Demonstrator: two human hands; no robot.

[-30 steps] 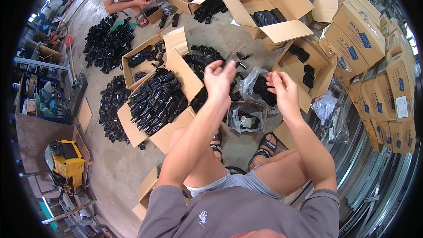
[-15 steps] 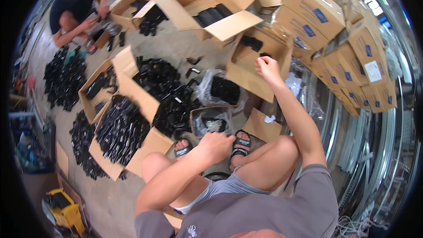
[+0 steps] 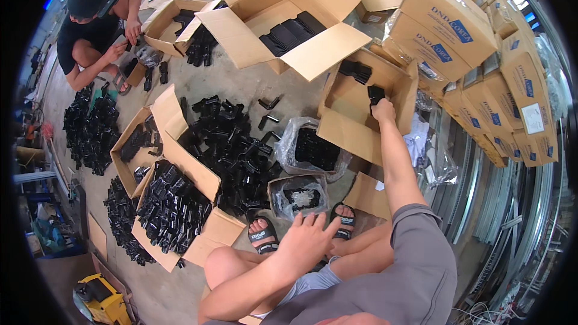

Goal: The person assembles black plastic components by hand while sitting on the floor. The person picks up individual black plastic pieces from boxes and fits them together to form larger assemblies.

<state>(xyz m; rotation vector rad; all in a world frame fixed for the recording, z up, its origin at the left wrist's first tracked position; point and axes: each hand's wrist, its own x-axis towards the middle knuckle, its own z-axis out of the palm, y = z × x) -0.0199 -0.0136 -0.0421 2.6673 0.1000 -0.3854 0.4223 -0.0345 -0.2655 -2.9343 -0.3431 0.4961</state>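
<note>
- head view: my right hand (image 3: 383, 110) reaches out over an open box (image 3: 349, 133) on my right, fingers clamped on the near end of a black bundle (image 3: 376, 92).
- that bundle is inside the box's opening, by the wall nearest me; whether it touches the bottom, i can't tell.
- a second bundle (image 3: 355, 71) lies in the same box, farther from me and a little to the left.
- my left hand (image 3: 306, 242) hangs bare above my lap, palm down, fingers apart.
- just past my left fingers is a small box (image 3: 272, 206) lined with clear plastic, with some black pieces in it.
- right behind it, a clear bag (image 3: 286, 151) lies open around more black pieces.
- left of these, a loose heap (image 3: 235, 156) of black parts spreads on the floor (image 3: 241, 75).
- farther left, an opened carton (image 3: 215, 238) is piled high with black parts.
- beyond the heap, a big box (image 3: 328, 55) stands with its flaps out, a neat black row (image 3: 292, 35) inside.
- at upper left a co-worker (image 3: 90, 42) crouches, both hands together near a smaller box.
- to my right, taped cartons (image 3: 442, 30) are stacked, with long metal strips (image 3: 475, 204) on the floor nearer me.
</note>
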